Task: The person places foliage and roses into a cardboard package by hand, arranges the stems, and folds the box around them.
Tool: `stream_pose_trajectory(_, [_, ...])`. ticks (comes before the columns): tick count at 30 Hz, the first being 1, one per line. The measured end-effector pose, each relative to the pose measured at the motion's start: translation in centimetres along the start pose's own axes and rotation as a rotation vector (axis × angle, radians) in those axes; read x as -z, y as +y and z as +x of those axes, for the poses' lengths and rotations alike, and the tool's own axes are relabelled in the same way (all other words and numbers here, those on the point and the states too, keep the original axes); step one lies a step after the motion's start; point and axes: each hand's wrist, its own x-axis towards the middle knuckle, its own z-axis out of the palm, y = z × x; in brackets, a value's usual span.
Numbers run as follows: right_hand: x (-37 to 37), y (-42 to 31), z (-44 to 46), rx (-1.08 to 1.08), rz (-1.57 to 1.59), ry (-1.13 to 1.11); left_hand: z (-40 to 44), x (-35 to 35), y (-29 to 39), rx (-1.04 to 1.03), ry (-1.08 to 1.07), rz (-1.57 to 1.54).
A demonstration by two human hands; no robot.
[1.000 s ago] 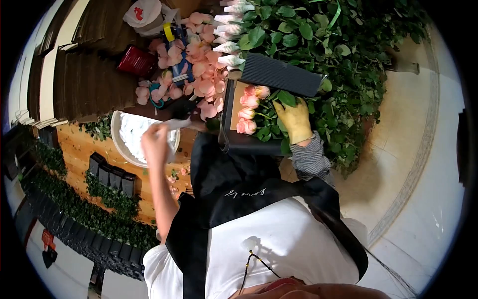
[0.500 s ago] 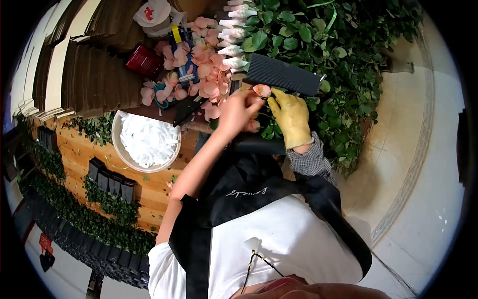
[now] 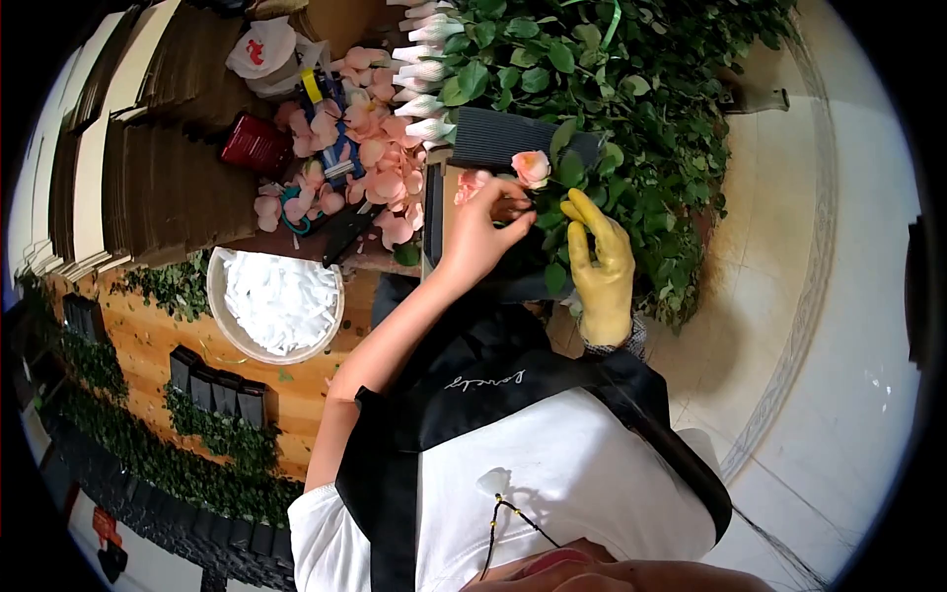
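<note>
My bare left hand (image 3: 483, 232) is at the edge of the leafy pile, its fingers curled towards the thumb. What lies between them, if anything, is too small to make out. Just above its fingertips is a pink rose (image 3: 531, 170), in front of a black corrugated sheet (image 3: 493, 138). More pink petals, perhaps another rose (image 3: 471, 185), show behind the left fingers. My right hand (image 3: 602, 261), in a yellow glove, is beside the green leaves (image 3: 631, 197). Its thumb and fingers are apart, and I see nothing held in them.
Loose pink petals (image 3: 380, 148) lie to the left, near a dark red box (image 3: 256, 144). A round tub (image 3: 219, 318) holds white pieces. Cardboard stacks (image 3: 168, 168) stand at far left. White-netted buds (image 3: 424, 74) line the leaves' edge. Black-wrapped bundles (image 3: 217, 385) lie on the wooden floor.
My right hand has drawn down and away from the rose, its fingers spreading. The rose now shows more fully above my left hand. The whole view has shifted a little.
</note>
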Motion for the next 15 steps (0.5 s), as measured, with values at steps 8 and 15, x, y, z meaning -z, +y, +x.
stream_pose_trajectory(8, [0.4,0.8,-0.8,-0.124,0.03,0.187,1.0,-1.1,-1.4,0.222,0.068,-0.132])
stream_pose_trajectory(15, [-3.7,3.3,3.3,0.15,-0.51,0.054,1.8,-2.5,-1.7,0.316,0.279,-0.224])
